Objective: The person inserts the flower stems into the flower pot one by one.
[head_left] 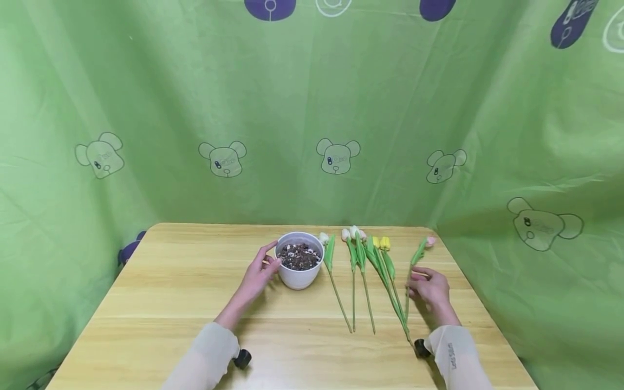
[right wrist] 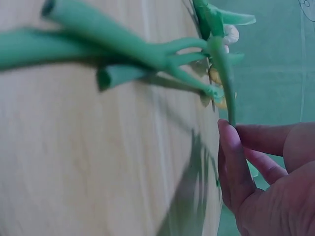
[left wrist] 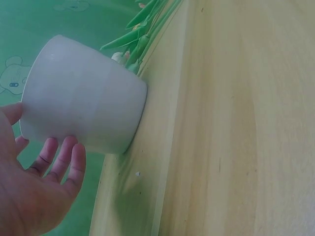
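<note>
A white flowerpot (head_left: 298,279) filled with dark soil (head_left: 298,257) stands on the table, left of a row of artificial tulips. My left hand (head_left: 261,269) rests against the pot's left side, fingers spread and relaxed near the rim; the left wrist view shows the pot's plain wall (left wrist: 83,98) beside the fingertips. Between thumb and fingers my right hand (head_left: 431,288) pinches the stem of a pink tulip (head_left: 430,241), its bloom pointing away from me. In the right wrist view the green stem (right wrist: 225,78) runs down to the fingertips.
White and pale pink tulips (head_left: 353,234) and yellow tulips (head_left: 385,244) lie between pot and right hand, their stems toward me. Green patterned curtain (head_left: 273,184) surrounds the wooden table (head_left: 195,287) at the back and sides. A few small crumbs (left wrist: 138,173) lie by the pot.
</note>
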`<action>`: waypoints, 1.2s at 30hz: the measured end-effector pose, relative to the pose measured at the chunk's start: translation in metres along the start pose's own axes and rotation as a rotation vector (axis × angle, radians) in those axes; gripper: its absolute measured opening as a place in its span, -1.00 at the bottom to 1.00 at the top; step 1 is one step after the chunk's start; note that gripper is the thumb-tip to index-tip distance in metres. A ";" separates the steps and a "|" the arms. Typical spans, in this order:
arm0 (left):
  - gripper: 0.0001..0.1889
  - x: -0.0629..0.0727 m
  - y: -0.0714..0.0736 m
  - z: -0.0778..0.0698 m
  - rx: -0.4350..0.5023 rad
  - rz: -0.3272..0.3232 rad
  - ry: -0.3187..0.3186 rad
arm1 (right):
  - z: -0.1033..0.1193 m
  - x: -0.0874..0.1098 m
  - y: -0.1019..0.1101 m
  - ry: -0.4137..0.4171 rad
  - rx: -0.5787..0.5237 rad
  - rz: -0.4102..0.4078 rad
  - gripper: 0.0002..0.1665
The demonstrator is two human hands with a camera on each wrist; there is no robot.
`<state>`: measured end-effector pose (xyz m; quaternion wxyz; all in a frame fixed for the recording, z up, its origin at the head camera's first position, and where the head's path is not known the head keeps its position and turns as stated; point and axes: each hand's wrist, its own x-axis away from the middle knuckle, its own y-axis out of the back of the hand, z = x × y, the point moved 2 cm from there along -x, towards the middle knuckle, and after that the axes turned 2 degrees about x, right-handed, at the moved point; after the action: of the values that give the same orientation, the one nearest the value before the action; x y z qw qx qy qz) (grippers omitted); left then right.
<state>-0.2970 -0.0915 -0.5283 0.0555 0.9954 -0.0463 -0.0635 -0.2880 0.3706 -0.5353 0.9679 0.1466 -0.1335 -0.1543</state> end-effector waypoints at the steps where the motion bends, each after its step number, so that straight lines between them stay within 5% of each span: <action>1: -0.42 0.000 0.000 0.000 0.005 -0.001 -0.001 | 0.001 0.001 0.000 0.003 0.002 0.002 -0.25; 10: -0.42 0.001 -0.005 0.002 -0.015 0.001 0.001 | 0.011 0.007 -0.003 0.060 0.040 0.029 -0.30; 36: -0.41 0.002 -0.003 0.001 -0.018 -0.005 0.004 | 0.056 0.025 -0.030 0.156 -0.073 0.040 -0.34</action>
<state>-0.2948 -0.0883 -0.5297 0.0644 0.9951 -0.0431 -0.0620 -0.2901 0.3212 -0.4879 0.9830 0.1201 -0.0548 -0.1278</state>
